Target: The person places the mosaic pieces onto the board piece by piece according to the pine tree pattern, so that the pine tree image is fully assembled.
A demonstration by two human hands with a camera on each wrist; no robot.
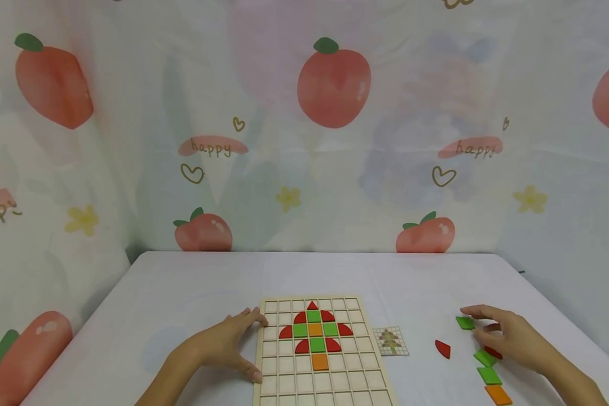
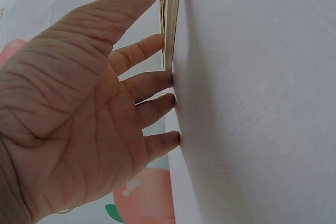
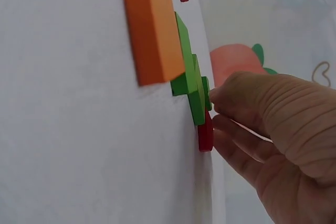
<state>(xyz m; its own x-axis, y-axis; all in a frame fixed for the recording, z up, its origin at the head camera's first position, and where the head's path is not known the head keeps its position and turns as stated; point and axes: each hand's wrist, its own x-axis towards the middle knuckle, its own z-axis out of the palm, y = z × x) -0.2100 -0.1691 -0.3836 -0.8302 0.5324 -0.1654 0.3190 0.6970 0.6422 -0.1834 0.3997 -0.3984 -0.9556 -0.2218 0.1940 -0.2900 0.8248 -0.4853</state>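
Note:
My left hand [image 1: 220,344] spreads along the left edge of a wooden grid board [image 1: 279,385], thumb near the lower part and fingertips higher up. In the left wrist view the fingers [image 2: 152,85] are fairly straight against the board's side. Red, green and orange tiles on the board form a tree shape, with an orange square [image 1: 320,362] as its trunk. My right hand [image 1: 517,338] is low over loose tiles at the right, its thumb and index finger apart around a green tile [image 1: 465,323]. A red tile [image 1: 493,353] is partly hidden beneath that hand.
Right of the board lies a small pattern card [image 1: 391,341] picturing a tree. Beyond it is a red quarter-round tile [image 1: 442,349]. Green tiles [image 1: 489,375] and an orange tile [image 1: 498,395] run toward the front. A printed cloth backdrop [image 1: 335,197] rises behind the white table.

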